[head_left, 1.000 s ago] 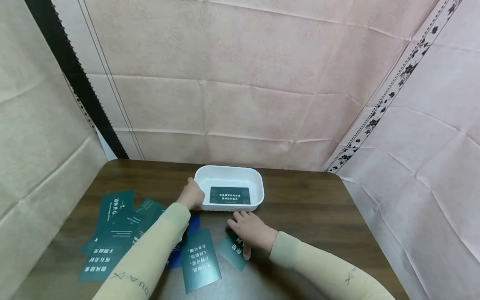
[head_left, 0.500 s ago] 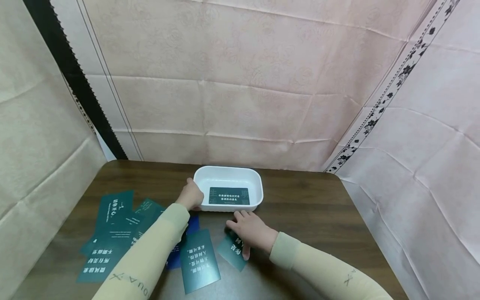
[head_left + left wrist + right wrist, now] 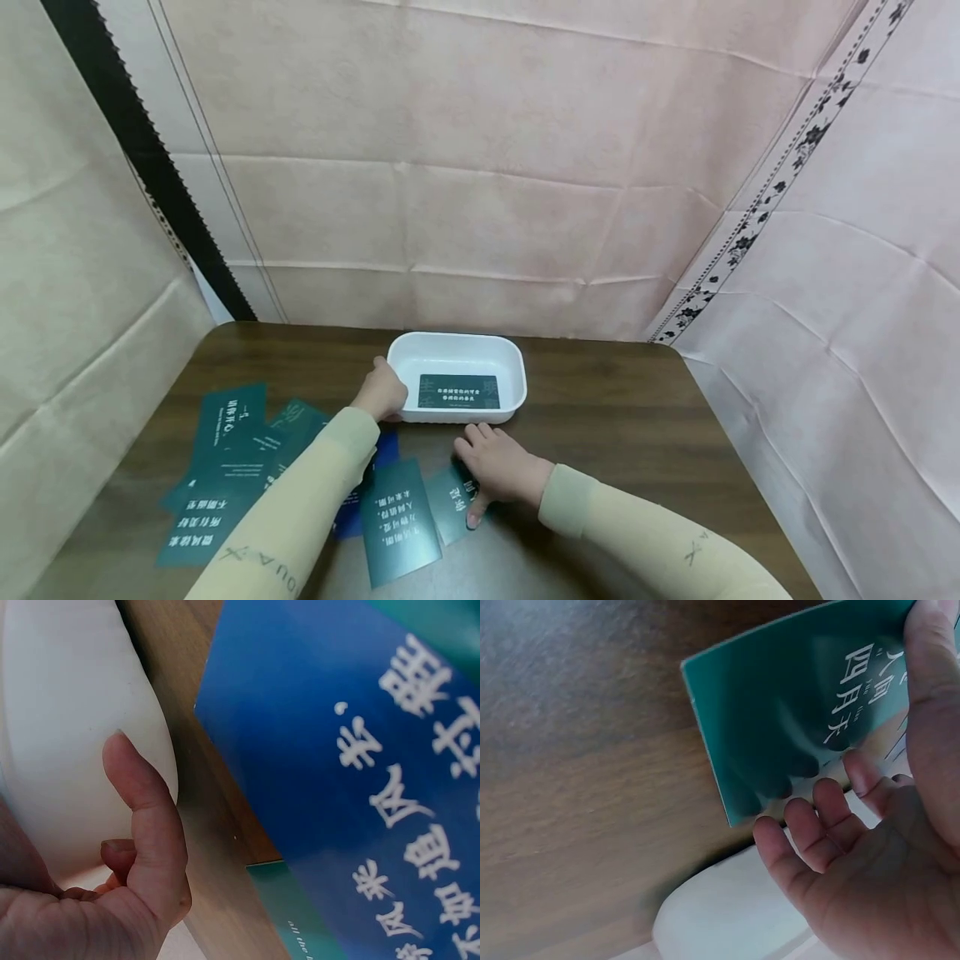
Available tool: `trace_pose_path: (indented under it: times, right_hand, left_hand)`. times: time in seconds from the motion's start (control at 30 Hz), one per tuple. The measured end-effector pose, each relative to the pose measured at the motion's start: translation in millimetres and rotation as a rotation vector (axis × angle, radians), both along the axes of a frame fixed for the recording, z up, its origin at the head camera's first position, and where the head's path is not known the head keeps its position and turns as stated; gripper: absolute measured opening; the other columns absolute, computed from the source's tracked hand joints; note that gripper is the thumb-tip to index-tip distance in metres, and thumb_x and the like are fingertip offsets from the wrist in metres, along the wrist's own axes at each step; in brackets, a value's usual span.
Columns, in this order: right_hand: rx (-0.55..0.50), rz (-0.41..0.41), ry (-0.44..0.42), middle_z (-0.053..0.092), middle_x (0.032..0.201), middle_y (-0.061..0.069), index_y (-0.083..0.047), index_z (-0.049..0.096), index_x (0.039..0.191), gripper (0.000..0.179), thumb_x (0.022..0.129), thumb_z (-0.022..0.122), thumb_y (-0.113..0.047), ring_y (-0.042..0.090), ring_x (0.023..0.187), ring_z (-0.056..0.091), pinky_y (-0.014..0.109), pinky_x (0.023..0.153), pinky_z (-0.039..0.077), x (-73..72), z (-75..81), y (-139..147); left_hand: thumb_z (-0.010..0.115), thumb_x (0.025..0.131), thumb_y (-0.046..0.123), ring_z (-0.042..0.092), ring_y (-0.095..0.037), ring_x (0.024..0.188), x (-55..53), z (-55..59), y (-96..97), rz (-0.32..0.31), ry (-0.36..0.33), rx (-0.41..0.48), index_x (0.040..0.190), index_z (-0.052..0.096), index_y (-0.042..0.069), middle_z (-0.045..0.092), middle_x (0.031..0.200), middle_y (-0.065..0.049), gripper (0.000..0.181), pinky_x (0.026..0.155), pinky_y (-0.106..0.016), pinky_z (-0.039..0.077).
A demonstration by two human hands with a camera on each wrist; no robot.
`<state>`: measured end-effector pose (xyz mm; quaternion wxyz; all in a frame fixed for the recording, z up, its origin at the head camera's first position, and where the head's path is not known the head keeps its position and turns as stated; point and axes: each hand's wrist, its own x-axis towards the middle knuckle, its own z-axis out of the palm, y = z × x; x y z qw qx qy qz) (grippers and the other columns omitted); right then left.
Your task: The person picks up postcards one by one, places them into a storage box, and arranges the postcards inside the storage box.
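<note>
My left hand grips the left end of a white plastic tray, its thumb against the outer wall in the left wrist view. Inside the tray lies a dark green card with white writing. In front of it, my right hand holds a green printed card between thumb and fingertips, the thumb at one edge and the fingers along the opposite one. The hand hides part of that card. Another green card lies just left of it, and a blue card shows below my left hand.
Several overlapping green cards lie on the left of the brown wooden table, partly behind my left sleeve. Pale cloth hangs behind the table and at both sides.
The card under my right hand has turned and shifted left, closer to the neighbouring green card. My right thumb has moved slightly left with it. My left hand and the tray stay put.
</note>
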<state>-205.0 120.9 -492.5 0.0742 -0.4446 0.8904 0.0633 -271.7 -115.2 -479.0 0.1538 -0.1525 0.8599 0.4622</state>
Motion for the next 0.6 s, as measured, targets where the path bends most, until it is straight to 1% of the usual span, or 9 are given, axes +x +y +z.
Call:
trace_pose_path:
  times: [0.17, 0.27, 0.43, 0.6]
  right_hand:
    - [-0.002, -0.041, -0.046, 0.039, 0.094, -0.004, -0.016, 0.05, 0.112, 0.091, 0.052, 0.065, -0.083, 0.013, 0.089, 0.038, 0.024, 0.075, 0.039, -2.3, 1.6, 3]
    - [-0.004, -0.067, -0.078, 0.04, 0.092, -0.004, -0.015, 0.049, 0.111, 0.089, 0.054, 0.067, -0.081, 0.014, 0.088, 0.038, 0.024, 0.075, 0.039, -3.9, 2.3, 5]
    - [-0.031, -0.106, -0.136, 0.045, 0.094, -0.004, -0.015, 0.049, 0.112, 0.086, 0.055, 0.072, -0.076, 0.014, 0.089, 0.041, 0.025, 0.078, 0.041, -5.4, 3.1, 9]
    - [-0.049, -0.148, -0.18, 0.049, 0.095, -0.005, -0.018, 0.054, 0.115, 0.08, 0.057, 0.078, -0.067, 0.013, 0.089, 0.044, 0.024, 0.079, 0.045, -5.7, 5.6, 13]
  left_hand:
    - [0.052, 0.093, 0.001, 0.059, -0.036, 0.091, -3.3, -3.1, 1.4, 0.003, 0.001, -0.015, 0.147, -0.003, 0.001, 0.042, 0.121, -0.029, 0.077, 0.06, -0.038, 0.058]
    - [0.052, 0.093, 0.001, 0.059, -0.037, 0.091, -3.2, -3.1, 1.1, 0.001, 0.006, -0.012, 0.147, -0.003, 0.001, 0.042, 0.122, -0.029, 0.077, 0.06, -0.038, 0.058]
    - [0.053, 0.092, 0.0, 0.059, -0.037, 0.091, -1.8, -4.0, 0.3, -0.01, 0.014, 0.006, 0.146, -0.003, 0.0, 0.041, 0.123, -0.03, 0.078, 0.059, -0.038, 0.058]
    - [0.055, 0.091, 0.0, 0.058, -0.037, 0.091, -1.8, -4.4, -0.1, -0.007, 0.015, 0.011, 0.147, -0.002, 0.001, 0.041, 0.122, -0.029, 0.08, 0.057, -0.036, 0.058]
